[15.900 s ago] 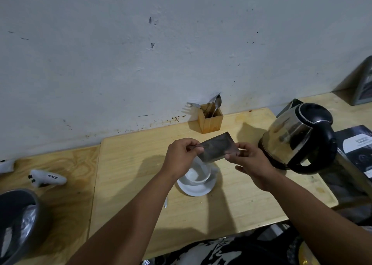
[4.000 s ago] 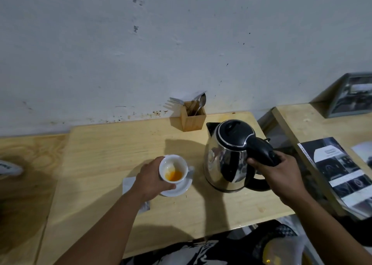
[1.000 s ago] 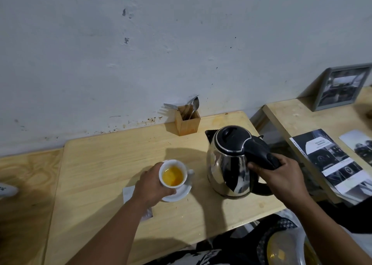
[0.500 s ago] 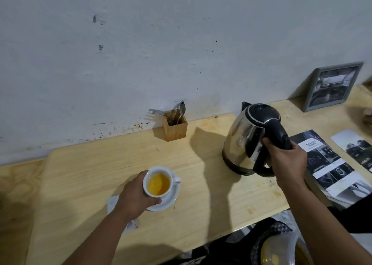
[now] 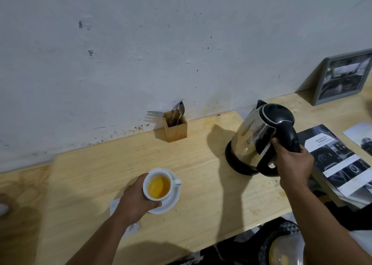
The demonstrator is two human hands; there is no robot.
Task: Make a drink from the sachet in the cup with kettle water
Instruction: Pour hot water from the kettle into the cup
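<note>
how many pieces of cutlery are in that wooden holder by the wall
3 show, all in the wooden holder: a fork with its tines sticking out left, a spoon upright at the right, and one more handle between them. Others may sit hidden lower inside.

A single wide-angle camera on the person's head looks forward and down across the wooden table (image 5: 201, 164) toward the wall (image 5: 141, 53). It sits close enough that both forearms reach in from the bottom edge. Straight lines bend near the edges.
</note>
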